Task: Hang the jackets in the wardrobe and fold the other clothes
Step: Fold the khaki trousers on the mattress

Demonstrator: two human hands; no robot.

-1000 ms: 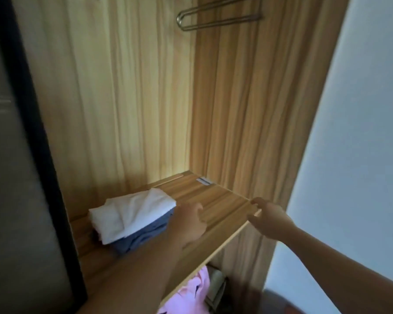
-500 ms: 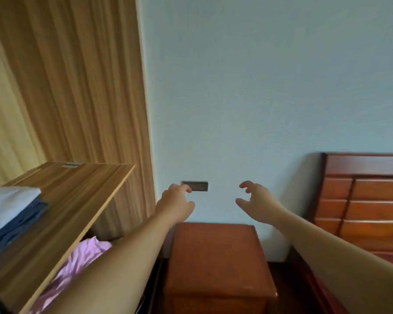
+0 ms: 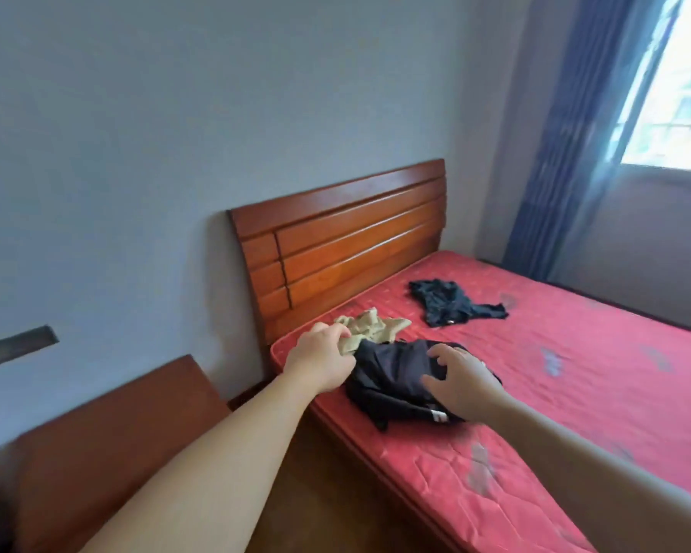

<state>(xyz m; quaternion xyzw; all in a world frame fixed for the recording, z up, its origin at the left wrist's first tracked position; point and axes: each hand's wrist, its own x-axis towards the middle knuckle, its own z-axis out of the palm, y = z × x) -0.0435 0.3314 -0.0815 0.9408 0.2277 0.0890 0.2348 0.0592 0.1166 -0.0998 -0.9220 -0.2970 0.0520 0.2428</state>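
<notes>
1. Left hand (image 3: pixel 323 362), centre frame: fingers curled into the olive-tan garment (image 3: pixel 370 331), apparently gathering it for folding.
2. Right hand (image 3: pixel 461 377): fingers spread and bent, resting on the black garment (image 3: pixel 391 379); firm grip not evident.
3. Second dark garment (image 3: pixel 449 307): crumpled, upper centre-right, untouched.
4. All lay on the red mattress (image 3: pixel 575 373), near the wooden headboard (image 3: pixel 344 241).

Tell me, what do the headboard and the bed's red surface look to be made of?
Headboard: seemingly wood, reddish-brown, with a glossy varnish; light glints along its horizontal slats. Red mattress: apparently quilted fabric, matte, with stitched lines and a faint pattern.
</notes>
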